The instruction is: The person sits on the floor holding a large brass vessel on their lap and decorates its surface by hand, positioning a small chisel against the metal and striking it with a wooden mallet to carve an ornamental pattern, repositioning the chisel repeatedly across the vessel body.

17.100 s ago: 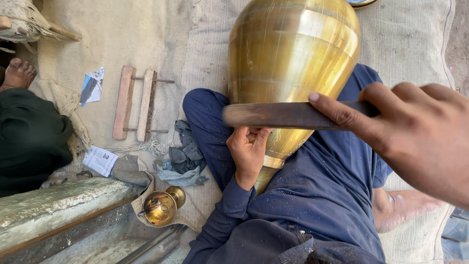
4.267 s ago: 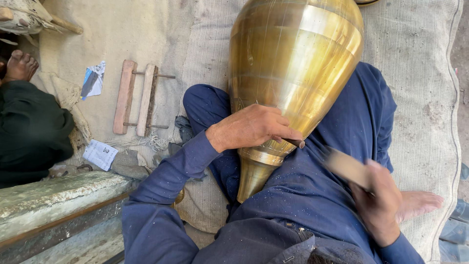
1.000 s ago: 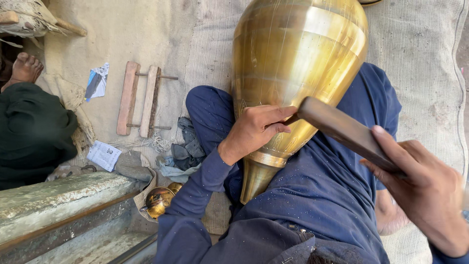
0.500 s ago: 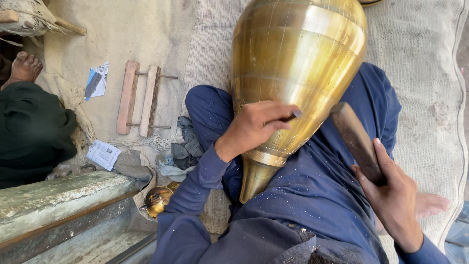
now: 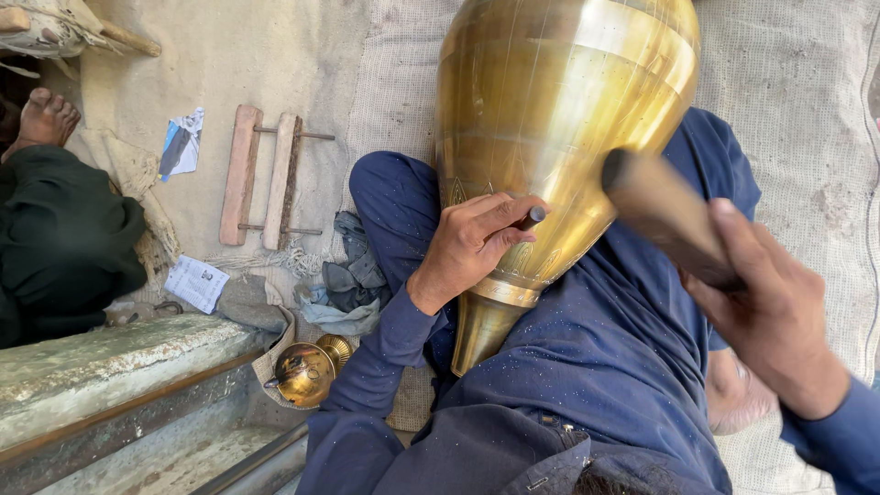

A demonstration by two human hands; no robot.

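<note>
Your left hand [image 5: 472, 247] is pinching a small, mostly hidden punch [image 5: 533, 217] against the brass vessel [image 5: 550, 137] lying across your lap, while your right hand [image 5: 770, 312] is gripping a blurred wooden mallet [image 5: 665, 213].

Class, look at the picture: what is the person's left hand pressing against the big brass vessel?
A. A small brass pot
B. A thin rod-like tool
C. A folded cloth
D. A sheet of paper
B: the left hand pinches a thin dark rod-like tool with its tip against the big brass vessel, while the right hand holds a thick wooden striker raised beside it.
</note>
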